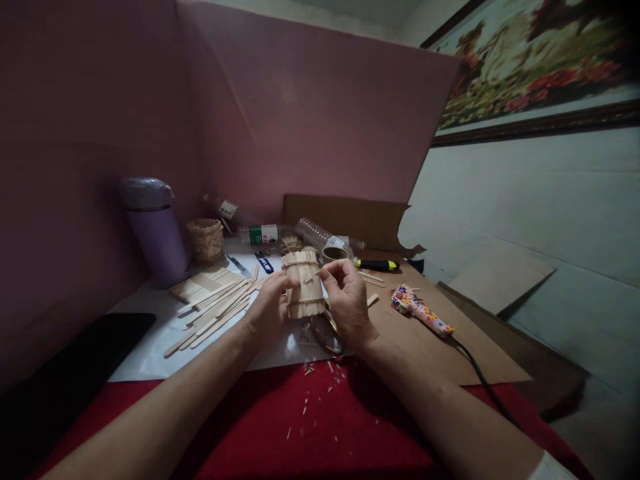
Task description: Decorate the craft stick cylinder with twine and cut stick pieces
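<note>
A small cylinder covered with upright craft sticks (304, 288) is held above the table, with twine-like bands round its top and bottom. My left hand (270, 301) grips it from the left side, thumb on the front. At its right side, my right hand (345, 297) is closed in a pinch, with a thin wooden sliver (316, 273) at the fingertips against the stick surface. Beneath the right hand lie scissors (327, 333), partly hidden. Loose craft sticks (213, 323) are spread to the left of my left hand.
A floral glue gun (423, 315) with a cord lies on cardboard at right. Behind are a utility knife (380, 265), a tape roll (336, 253), plastic bottles (263, 233) and thread snips (264, 263). A purple flask (157, 243) and a stick-covered pot (206, 241) stand left. Wood chips dot the red cloth (280, 427).
</note>
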A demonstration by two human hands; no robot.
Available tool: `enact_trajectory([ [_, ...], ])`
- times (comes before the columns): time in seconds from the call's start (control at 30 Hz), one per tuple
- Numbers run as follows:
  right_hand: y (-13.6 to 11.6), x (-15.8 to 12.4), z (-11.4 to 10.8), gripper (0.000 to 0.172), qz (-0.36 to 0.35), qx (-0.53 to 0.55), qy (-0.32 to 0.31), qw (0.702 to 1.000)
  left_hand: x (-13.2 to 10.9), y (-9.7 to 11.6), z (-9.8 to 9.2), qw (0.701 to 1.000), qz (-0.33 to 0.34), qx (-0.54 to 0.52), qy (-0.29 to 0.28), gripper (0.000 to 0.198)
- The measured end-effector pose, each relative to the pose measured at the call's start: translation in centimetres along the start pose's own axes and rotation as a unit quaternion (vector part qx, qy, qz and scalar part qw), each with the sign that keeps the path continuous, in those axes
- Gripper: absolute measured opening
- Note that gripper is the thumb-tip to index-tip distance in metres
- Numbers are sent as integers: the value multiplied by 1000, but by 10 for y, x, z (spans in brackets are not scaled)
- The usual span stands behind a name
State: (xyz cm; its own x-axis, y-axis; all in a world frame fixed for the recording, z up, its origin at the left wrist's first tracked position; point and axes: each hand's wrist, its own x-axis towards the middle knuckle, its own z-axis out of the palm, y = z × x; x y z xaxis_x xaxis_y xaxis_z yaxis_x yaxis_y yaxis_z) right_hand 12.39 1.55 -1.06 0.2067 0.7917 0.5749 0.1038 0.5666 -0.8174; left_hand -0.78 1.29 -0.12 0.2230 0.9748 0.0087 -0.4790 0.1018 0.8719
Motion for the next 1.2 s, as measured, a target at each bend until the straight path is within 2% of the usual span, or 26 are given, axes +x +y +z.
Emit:
enact_trajectory([
  [0.2,-8,3,-1,7,-2,23,-32,999,-2,0,3,1000,1,17,6,35],
  [0.33,-6,7,-5,4,-22,-2,-43,999,-3,0,4,1000,-2,17,-15,33],
  [0.5,-5,12,-9,5,-41,-15,-56,997,-2,-3,2,999,-1,24,-40,28],
  [0.77,-6,12,-12,11,-124,-101,-78,984,-1,-3,2,997,11,46,-57,30],
  [1.2,-6,14,-15,14,-135,-134,-99,977,3,-7,-1,994,43,84,-50,36],
])
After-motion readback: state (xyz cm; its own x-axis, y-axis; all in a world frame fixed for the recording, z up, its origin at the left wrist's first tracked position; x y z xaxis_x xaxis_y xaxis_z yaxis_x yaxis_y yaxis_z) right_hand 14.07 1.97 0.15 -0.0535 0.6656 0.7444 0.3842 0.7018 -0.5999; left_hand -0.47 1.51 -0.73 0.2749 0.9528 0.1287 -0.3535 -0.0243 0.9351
